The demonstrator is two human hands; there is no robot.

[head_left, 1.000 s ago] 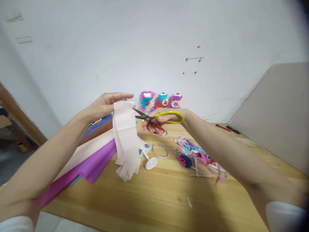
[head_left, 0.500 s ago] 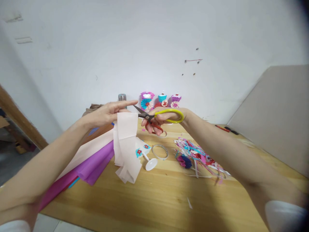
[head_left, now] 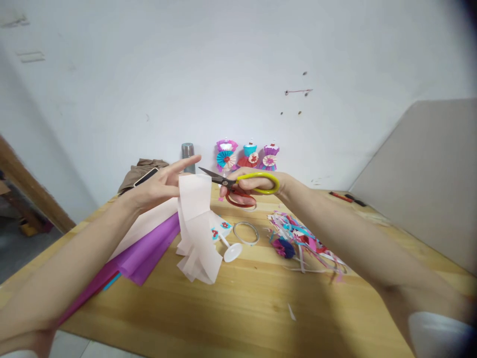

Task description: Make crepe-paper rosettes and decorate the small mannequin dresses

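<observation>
My left hand [head_left: 161,181] pinches the top edge of a folded, pale pink strip of crepe paper [head_left: 197,199], with the index finger stretched out above it. The paper hangs down, its layers fanning out at the lower end. My right hand [head_left: 244,184] grips a pair of scissors [head_left: 257,183] with one yellow and one red handle loop. Their dark blades point left at the paper's upper right edge; the upper blade lies over the top edge, while the lower one is mostly hidden. Behind the paper, a small white stand [head_left: 233,252] lies tipped over beside blue-and-red flower pieces.
Purple crepe paper [head_left: 149,253] lies at the left on the wooden table [head_left: 223,318]. A ring of tape [head_left: 246,233] is in the middle, a heap of paper scraps [head_left: 298,233] at right. Several paper dress figures [head_left: 226,156] and a jar [head_left: 188,156] stand by the wall.
The scissors' blades have come closer together across the top of the paper. My left hand has shifted slightly left and down, and a phone-like object now shows behind it.
</observation>
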